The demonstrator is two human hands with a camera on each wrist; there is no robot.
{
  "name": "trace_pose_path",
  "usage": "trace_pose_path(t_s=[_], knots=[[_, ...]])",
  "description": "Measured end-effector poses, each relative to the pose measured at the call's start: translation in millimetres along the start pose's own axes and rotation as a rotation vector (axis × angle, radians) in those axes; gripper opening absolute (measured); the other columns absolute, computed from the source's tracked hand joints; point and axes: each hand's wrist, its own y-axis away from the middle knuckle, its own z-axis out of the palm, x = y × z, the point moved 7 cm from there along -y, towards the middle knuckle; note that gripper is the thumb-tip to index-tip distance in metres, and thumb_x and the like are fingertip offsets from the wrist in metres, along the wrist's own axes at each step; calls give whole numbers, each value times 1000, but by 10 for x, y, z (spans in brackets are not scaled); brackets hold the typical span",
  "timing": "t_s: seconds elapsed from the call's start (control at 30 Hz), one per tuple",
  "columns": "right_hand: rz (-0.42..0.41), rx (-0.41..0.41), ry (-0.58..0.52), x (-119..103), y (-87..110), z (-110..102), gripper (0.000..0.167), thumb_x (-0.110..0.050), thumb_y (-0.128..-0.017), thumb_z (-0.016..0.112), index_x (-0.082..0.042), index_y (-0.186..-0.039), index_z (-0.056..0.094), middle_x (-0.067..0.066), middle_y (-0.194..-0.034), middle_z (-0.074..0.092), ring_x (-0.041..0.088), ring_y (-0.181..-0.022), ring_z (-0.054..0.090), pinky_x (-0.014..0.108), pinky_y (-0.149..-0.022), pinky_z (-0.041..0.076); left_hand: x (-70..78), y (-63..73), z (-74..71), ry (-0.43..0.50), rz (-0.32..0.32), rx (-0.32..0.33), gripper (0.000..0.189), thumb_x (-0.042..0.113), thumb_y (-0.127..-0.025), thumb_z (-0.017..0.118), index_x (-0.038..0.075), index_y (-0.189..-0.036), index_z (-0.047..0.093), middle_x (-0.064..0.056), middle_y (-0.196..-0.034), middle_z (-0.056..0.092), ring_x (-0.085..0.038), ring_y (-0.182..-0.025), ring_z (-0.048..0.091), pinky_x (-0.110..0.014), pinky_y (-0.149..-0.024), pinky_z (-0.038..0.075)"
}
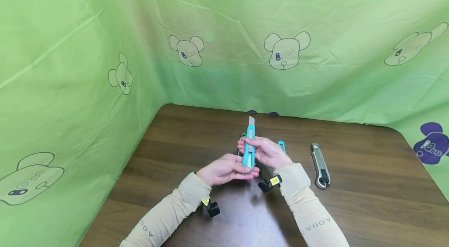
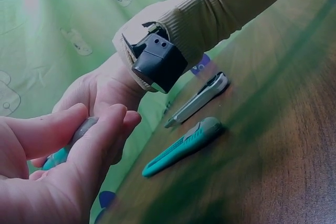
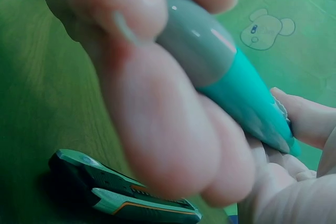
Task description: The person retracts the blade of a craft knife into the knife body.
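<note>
A turquoise utility knife (image 1: 248, 158) is held up over the table, its blade out and pointing away toward the back. My left hand (image 1: 224, 170) pinches its grey butt end between thumb and fingers. Higher on the body my right hand (image 1: 269, 152) grips it, thumb lying at the slider. The left wrist view shows only bits of the held knife between the fingers. Behind the right hand lies a second turquoise utility knife (image 2: 181, 150), mostly hidden in the head view. Beneath the held one is a dark utility knife with orange lines (image 3: 142, 203), partly covered by the hands.
To the right of the hands, a silver-grey utility knife (image 1: 320, 165) lies on the brown wooden table (image 1: 368, 184). A green curtain (image 1: 228, 83) with bear-head prints hangs along the table's back and left edges. Each wrist carries a small black camera.
</note>
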Motion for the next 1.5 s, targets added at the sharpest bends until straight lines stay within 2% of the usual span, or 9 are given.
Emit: trace_pose_path(t_s=[0.27, 0.5, 0.73, 0.87, 0.97, 1.1, 1.3, 1.5], knots=[[-11, -32, 11, -3, 12, 17, 24, -1, -101, 42, 3, -125, 41, 14, -109, 68, 20, -98, 69, 28, -95, 57, 19, 6, 7, 2, 6, 5, 43, -11, -95, 47, -20, -136, 36, -17, -109, 68, -18, -99, 68, -32, -99, 54], [-37, -19, 26, -34, 22, 18, 21, -3, -102, 43, 0, -122, 47, 11, -109, 68, 17, -99, 69, 27, -95, 56, 36, 1, -13, 2, 28, 24, 43, -10, -96, 46, -19, -137, 36, -28, -123, 62, -19, -101, 68, -33, -100, 53], [-95, 2, 114, -104, 29, -3, 34, -6, -101, 46, 7, -132, 41, 12, -109, 70, 18, -99, 69, 29, -95, 57, 2, -9, -17, 1, 6, 58, 39, -5, -97, 48, -20, -132, 41, -34, -126, 57, -25, -105, 68, -35, -99, 53], [-74, -2, 107, -80, 25, -3, 41, -7, -103, 44, 10, -138, 33, 11, -109, 70, 18, -98, 69, 29, -95, 57, 5, -6, 2, -21, 3, 45, 38, -5, -98, 48, -22, -130, 40, -35, -129, 54, -30, -113, 64, -36, -101, 52], [-43, 3, 84, -40, 16, 1, 39, -10, -104, 42, 10, -136, 34, 10, -105, 70, 18, -97, 69, 29, -94, 57, 5, -5, 6, -15, -1, 39, 38, -6, -98, 47, -22, -131, 39, -36, -130, 53, -31, -115, 63, -36, -102, 51], [-29, 22, 74, -9, 12, 2, 37, -13, -104, 42, 9, -133, 36, 10, -103, 70, 18, -96, 69, 29, -93, 58, 6, -6, 5, -7, 2, 35, 39, -6, -97, 47, -23, -132, 38, -34, -127, 56, -26, -108, 66, -35, -101, 52], [-16, 18, 107, 33, 11, -6, 45, -18, -105, 42, 12, -136, 30, 10, -101, 70, 18, -96, 69, 36, -95, 57, 19, -6, -8, 17, 28, 42, 40, -7, -96, 48, -23, -132, 39, -22, -110, 68, -20, -97, 69, -32, -97, 55], [-7, 7, 88, 52, 11, 4, 53, -24, -104, 43, 13, -138, 27, 12, -100, 72, 20, -97, 69, 39, -95, 57, 27, 0, -9, 8, 38, 35, 41, -8, -96, 48, -23, -132, 38, -29, -118, 64, -19, -96, 70, -31, -97, 55]])
